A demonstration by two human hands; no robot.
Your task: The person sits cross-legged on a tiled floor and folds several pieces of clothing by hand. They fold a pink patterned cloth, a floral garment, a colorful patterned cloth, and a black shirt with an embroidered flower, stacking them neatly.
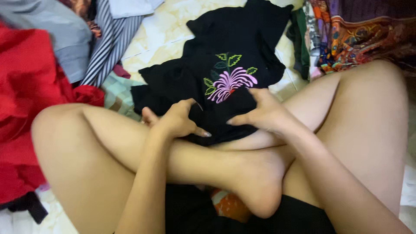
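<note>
Black garment (234, 47) front and centre, spread on the pale tiled floor (160, 39) and running away from the crossed legs (195, 156), its near hem draped over the shins. A pink embroidered flower (232, 82) with green leaves sits in the middle of the cloth. Left hand (175, 121) is on the near edge, fingers curled and pinching the fabric, thumb up. Right hand (262, 113) presses down just right of the flower, fingers bent into the cloth, gripping a fold. The two hands are near each other, the flower between and just beyond them.

The hem itself vanishes under both hands, so how much fabric each one has is hard to tell. The garment's far end is cut by the top of the view, and its shape stays unclear among the folds.

To the left, a big red cloth (26, 99) heaped up, with a striped fabric (110, 41) and grey cloth (60, 34) beyond it. Far right, a patterned orange cloth (364, 39) in a pile. Cream marbled tiles show between the heaps.
</note>
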